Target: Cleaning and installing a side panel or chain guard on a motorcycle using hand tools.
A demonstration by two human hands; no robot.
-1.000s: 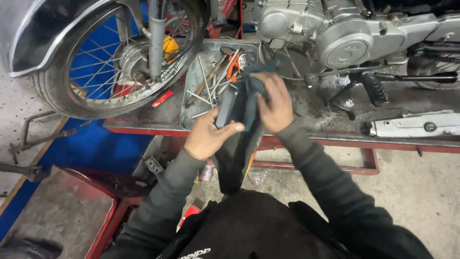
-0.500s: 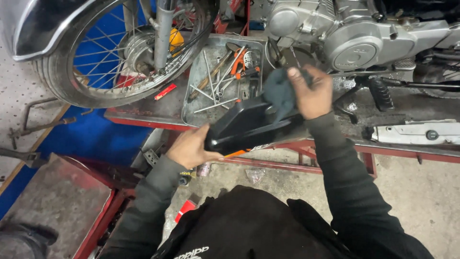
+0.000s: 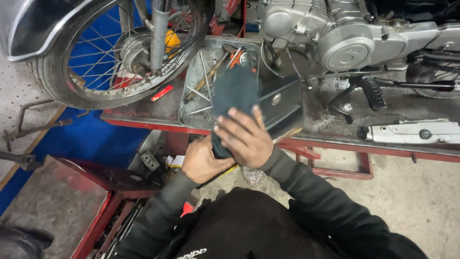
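Red-edged steel surface [image 3: 143, 117] carries a spoked front wheel [image 3: 115, 52] at left, then a metal tray [image 3: 191, 103] of loose spokes and tools. Left hand [image 3: 203, 160] clenches the black panel's [image 3: 282, 103] lower end; right hand [image 3: 244, 136] presses a dark cloth [image 3: 235, 91] on it. Wiping looks underway, not finished. Engine [image 3: 330, 33] stands right.

Dark grey long sleeves [image 3: 306, 184], black garment [image 3: 249, 225] with white lettering.
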